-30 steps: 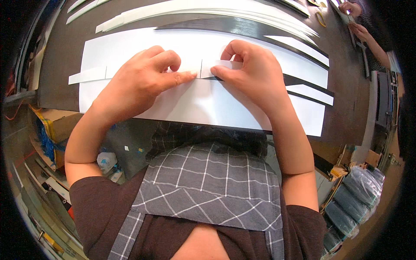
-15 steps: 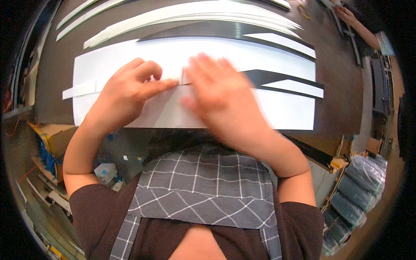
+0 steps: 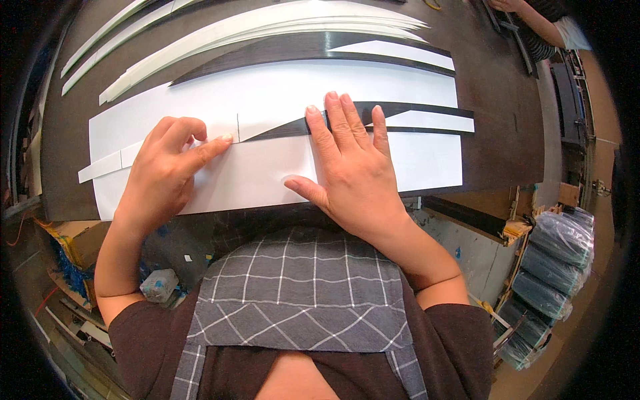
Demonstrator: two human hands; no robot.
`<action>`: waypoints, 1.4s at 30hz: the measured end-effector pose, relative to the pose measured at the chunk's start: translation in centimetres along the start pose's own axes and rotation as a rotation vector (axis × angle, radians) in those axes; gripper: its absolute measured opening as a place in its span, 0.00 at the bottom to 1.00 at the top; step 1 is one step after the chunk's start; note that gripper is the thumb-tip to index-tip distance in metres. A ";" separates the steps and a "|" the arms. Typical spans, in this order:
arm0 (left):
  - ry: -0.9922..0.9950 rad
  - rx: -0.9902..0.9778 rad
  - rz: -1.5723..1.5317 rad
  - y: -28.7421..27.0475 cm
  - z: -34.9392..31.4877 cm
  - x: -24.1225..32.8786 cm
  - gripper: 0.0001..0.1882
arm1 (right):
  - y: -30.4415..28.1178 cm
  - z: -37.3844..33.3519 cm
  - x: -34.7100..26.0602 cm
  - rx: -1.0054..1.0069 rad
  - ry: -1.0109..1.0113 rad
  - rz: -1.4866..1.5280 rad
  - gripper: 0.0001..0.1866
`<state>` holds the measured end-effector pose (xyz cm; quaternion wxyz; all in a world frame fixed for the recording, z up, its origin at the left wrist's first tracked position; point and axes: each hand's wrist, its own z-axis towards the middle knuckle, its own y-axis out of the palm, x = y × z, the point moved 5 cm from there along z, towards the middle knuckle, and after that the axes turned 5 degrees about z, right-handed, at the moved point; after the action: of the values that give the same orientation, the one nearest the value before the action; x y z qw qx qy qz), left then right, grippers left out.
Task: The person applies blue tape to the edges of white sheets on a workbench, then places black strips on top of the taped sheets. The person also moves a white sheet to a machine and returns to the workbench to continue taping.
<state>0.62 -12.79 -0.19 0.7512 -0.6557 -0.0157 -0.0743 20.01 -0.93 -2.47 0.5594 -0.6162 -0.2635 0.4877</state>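
A long, narrow black-and-white strip [image 3: 273, 131] lies across a large white sheet [image 3: 247, 183] on the dark table. The strip's white left end and black-edged right end both stick out past the sheet. My left hand [image 3: 163, 163] is closed over the strip's white part, fingers curled and one digit stretched along it, its tip pressing there. A thin dark line crosses the white surface just right of that tip. Spread flat, my right hand [image 3: 350, 150] rests on the strip's black part, thumb out over the sheet; it covers some of the strip.
Along the sheet's far edge lies another black strip [image 3: 267, 60] with a white wedge. Behind it are stacked white strips [image 3: 267, 20], with more narrow strips [image 3: 113, 40] at far left. Another person's arm [image 3: 543, 27] reaches in at top right. Plastic-wrapped dark items [image 3: 553, 267] stand lower right.
My right hand has stopped its blurred motion and lies flat, fingers spread, farther from my left hand. My left fingertip still presses the strip. The view has shifted, and the table appears tilted.
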 end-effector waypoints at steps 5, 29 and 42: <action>-0.018 -0.010 0.014 0.4 -0.9 0.2 0.27 | 0.0 -0.3 1.9 0.001 0.079 -0.017 0.48; -0.059 -0.042 0.126 2.0 5.8 -3.3 0.33 | -5.5 4.5 17.2 0.558 0.419 0.285 0.30; 0.182 0.255 -0.146 -2.4 4.0 0.6 0.27 | -9.4 -6.5 15.0 0.712 0.558 0.890 0.20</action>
<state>1.21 -9.21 2.83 0.8191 -0.5429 -0.0045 -0.1852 33.73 11.53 1.14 0.5213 -0.5470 0.3522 0.5523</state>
